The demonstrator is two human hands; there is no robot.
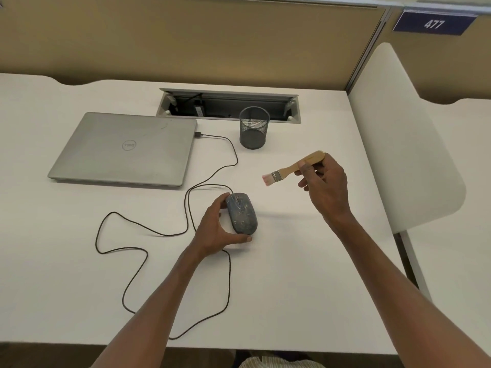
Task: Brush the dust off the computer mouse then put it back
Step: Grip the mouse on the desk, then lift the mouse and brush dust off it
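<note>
A dark wired computer mouse (242,213), speckled with pale dust, rests on the white desk (292,261) near its middle. My left hand (215,229) cups the mouse from its left side, thumb under the near end and fingers at the far end. My right hand (325,181) is raised to the right of the mouse and pinches the wooden handle of a small brush (292,168). The brush's pink bristles point left and hang in the air, apart from the mouse.
A closed grey laptop (125,150) lies at the back left, with the mouse's black cable (186,208) looping across the desk to it. A mesh pen cup (253,127) stands before an open cable tray (228,104). A white divider (398,134) borders the right side.
</note>
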